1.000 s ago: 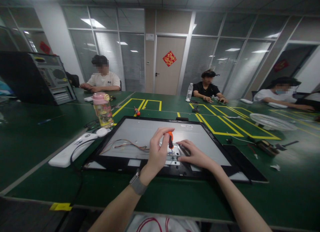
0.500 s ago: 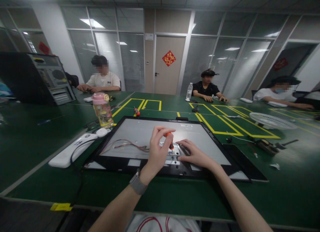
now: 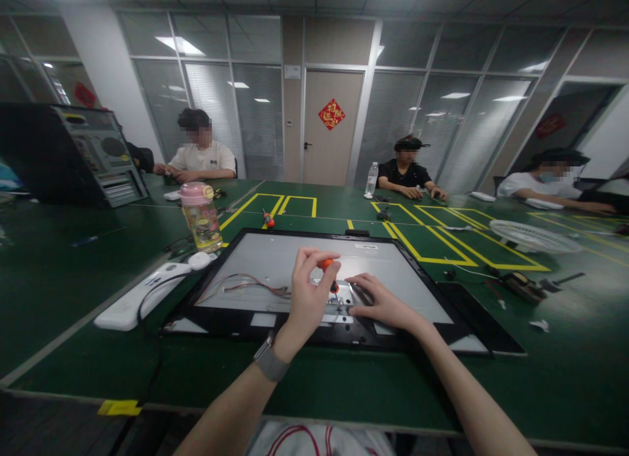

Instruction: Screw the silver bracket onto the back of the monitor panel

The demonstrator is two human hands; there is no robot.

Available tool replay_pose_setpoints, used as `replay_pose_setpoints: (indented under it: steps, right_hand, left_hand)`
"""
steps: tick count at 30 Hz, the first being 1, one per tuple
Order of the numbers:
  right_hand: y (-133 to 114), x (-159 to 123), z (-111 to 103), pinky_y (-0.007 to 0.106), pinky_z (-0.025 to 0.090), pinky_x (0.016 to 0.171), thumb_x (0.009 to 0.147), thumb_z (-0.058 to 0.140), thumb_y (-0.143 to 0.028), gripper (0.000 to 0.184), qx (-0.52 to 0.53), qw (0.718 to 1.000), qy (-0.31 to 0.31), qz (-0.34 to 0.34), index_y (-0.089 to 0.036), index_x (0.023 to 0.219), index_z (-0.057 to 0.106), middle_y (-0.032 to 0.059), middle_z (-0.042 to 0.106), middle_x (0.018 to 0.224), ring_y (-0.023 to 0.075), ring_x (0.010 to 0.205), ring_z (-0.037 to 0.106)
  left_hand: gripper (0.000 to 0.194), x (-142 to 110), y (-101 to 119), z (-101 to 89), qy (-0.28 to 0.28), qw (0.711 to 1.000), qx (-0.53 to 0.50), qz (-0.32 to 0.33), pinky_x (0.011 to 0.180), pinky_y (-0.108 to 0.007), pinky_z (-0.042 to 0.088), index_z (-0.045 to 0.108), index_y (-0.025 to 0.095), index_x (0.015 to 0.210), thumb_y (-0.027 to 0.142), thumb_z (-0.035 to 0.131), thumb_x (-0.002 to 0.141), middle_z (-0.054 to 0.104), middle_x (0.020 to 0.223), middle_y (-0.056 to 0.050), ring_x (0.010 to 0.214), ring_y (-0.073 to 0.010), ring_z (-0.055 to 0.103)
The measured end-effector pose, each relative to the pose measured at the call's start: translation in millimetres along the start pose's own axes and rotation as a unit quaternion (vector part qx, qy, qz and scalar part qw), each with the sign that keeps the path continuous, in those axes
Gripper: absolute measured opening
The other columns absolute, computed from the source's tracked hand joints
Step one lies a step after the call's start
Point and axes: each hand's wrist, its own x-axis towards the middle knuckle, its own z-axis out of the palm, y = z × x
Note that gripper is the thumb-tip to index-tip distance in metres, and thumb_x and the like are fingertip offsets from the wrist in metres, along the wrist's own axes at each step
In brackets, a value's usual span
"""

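Note:
My left hand, with a grey watch on its wrist, is closed around the orange handle of a small screwdriver. The screwdriver stands nearly upright, its tip down at a metal bracket on a flat display panel. Part of the handle is hidden by my fingers. On the bracket's right side my right hand holds it, thumb at the near side and fingers farther back. Thin coloured wires lie across the panel, left of my left hand.
A white power strip and pink-lidded bottle stand left. A dark tablet-like slab, a multimeter-like device and a white fan grille lie right. A computer case stands far left. Several people sit across the green table.
The screwdriver handle has tilted slightly to the left, and the fingers of my left hand have shifted a little with it. My right hand has stayed in place.

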Motion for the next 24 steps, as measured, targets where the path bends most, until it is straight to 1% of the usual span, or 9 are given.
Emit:
replay_pose_setpoints:
  steps: [3,5,7,9,13,15,18,20,24]
  right_hand:
    - [0.3,-0.4,0.1,0.043,0.037,0.107,0.078,0.073,-0.045,0.060,-0.001,1.000,0.001,0.000,-0.023,0.130,0.054,0.0095,0.050,0.126,0.0281,0.120,0.047]
    - [-0.8,-1.0,-0.5,0.043,0.037,0.107,0.078,0.073,-0.043,0.060,-0.002,1.000,0.000,0.004,-0.022,0.130,0.054,0.0096,0.050,0.126,0.0280,0.120,0.048]
    - [-2.4,-1.5,-1.2,0.043,0.037,0.107,0.078,0.073,-0.043,0.059,-0.003,1.000,-0.002,0.008,-0.023,0.130,0.054,0.0096,0.050,0.127,0.0281,0.121,0.048]
    - [-3.8,-1.5,-1.6,0.043,0.037,0.107,0.078,0.073,-0.042,0.058,-0.004,1.000,-0.002,0.009,-0.023,0.129,0.054,0.0094,0.050,0.126,0.0282,0.120,0.048]
    - [-4.1,-0.8,-1.4,0.043,0.037,0.108,0.078,0.073,-0.042,0.057,-0.003,1.000,-0.002,0.008,-0.023,0.129,0.054,0.0095,0.050,0.126,0.0280,0.121,0.047]
    - [-3.7,-0.7,-1.2,0.042,0.037,0.108,0.078,0.072,-0.042,0.058,-0.002,1.000,-0.004,0.008,-0.022,0.130,0.054,0.0095,0.050,0.126,0.0277,0.121,0.047]
    - [-3.4,-1.0,-1.3,0.042,0.037,0.107,0.078,0.072,-0.043,0.060,-0.003,1.000,-0.006,0.010,-0.024,0.131,0.053,0.0091,0.050,0.126,0.0279,0.121,0.047]
    - [-3.2,-1.1,-1.4,0.042,0.037,0.107,0.078,0.072,-0.044,0.060,-0.004,1.000,-0.006,0.011,-0.024,0.131,0.053,0.0091,0.050,0.126,0.0279,0.120,0.047]
    - [-2.7,-1.2,-1.6,0.041,0.037,0.108,0.078,0.073,-0.044,0.060,-0.002,1.000,-0.003,0.008,-0.023,0.131,0.053,0.0091,0.050,0.126,0.0277,0.121,0.047]
  left_hand:
    - [0.017,0.1,0.0,0.2,-0.010,1.000,-0.010,-0.019,0.080,-0.028,0.047,0.068,0.021,0.099,0.026,0.052,0.093,0.059,0.092,-0.004,0.086,-0.0153,0.058]
    - [0.023,-0.4,-1.7,0.3,-0.021,0.998,-0.034,-0.043,0.083,-0.029,0.047,0.065,0.021,0.107,0.026,0.044,0.097,0.063,0.096,-0.005,0.091,-0.0159,0.060]
    - [0.026,-0.5,-3.6,0.3,-0.023,0.998,-0.045,-0.047,0.088,-0.030,0.046,0.064,0.021,0.107,0.026,0.041,0.098,0.064,0.099,-0.006,0.097,-0.0166,0.060]
    - [0.024,-0.2,-4.3,0.3,-0.015,0.999,-0.028,-0.032,0.088,-0.029,0.046,0.067,0.021,0.103,0.027,0.045,0.097,0.061,0.101,-0.006,0.098,-0.0166,0.059]
    - [0.014,0.5,-2.6,0.4,-0.005,1.000,0.011,-0.005,0.080,-0.027,0.048,0.070,0.022,0.095,0.027,0.058,0.090,0.056,0.092,-0.003,0.084,-0.0144,0.058]
    - [0.016,0.2,-2.1,0.4,-0.005,1.000,0.011,-0.012,0.082,-0.028,0.047,0.068,0.022,0.099,0.026,0.054,0.092,0.059,0.094,-0.004,0.087,-0.0147,0.059]
    - [0.024,-0.8,-3.0,0.6,-0.008,0.998,-0.019,-0.056,0.087,-0.030,0.047,0.062,0.020,0.110,0.026,0.041,0.098,0.065,0.102,-0.006,0.096,-0.0159,0.061]
    - [0.026,-1.1,-4.0,0.7,-0.010,0.996,-0.036,-0.075,0.088,-0.030,0.047,0.061,0.020,0.110,0.026,0.038,0.099,0.066,0.102,-0.006,0.098,-0.0164,0.062]
    - [0.017,-0.2,-3.0,0.8,0.011,1.000,-0.004,-0.029,0.082,-0.029,0.048,0.067,0.021,0.096,0.029,0.053,0.093,0.060,0.096,-0.005,0.090,-0.0161,0.059]
